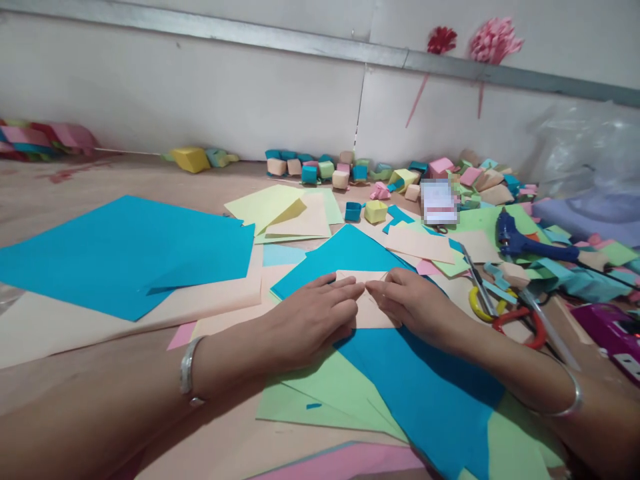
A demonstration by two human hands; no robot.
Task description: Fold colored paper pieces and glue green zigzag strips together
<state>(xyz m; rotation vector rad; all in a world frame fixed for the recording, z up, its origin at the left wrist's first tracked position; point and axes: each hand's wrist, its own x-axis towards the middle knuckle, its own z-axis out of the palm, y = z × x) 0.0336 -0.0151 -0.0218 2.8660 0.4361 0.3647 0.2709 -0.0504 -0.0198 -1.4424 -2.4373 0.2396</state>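
A small folded sheet of peach paper (376, 315) lies on a large blue sheet (435, 393) in front of me. My left hand (323, 310) rests on its left part, fingers stretched out and lying flat over it. From the other side my right hand (415, 300) is closed, thumb and fingers pinching the paper near its middle. The fingertips of both hands almost meet there. Crease lines show on the peach paper, but the fingers hide part of it.
Another blue sheet (190, 253) lies at left, and green paper (325, 393) sticks out below my hands. Scissors (523, 327), a blue glue gun (535, 243) and paper scraps crowd the right. Small folded paper boxes (310, 175) line the wall; paper flowers (495, 41) hang above.
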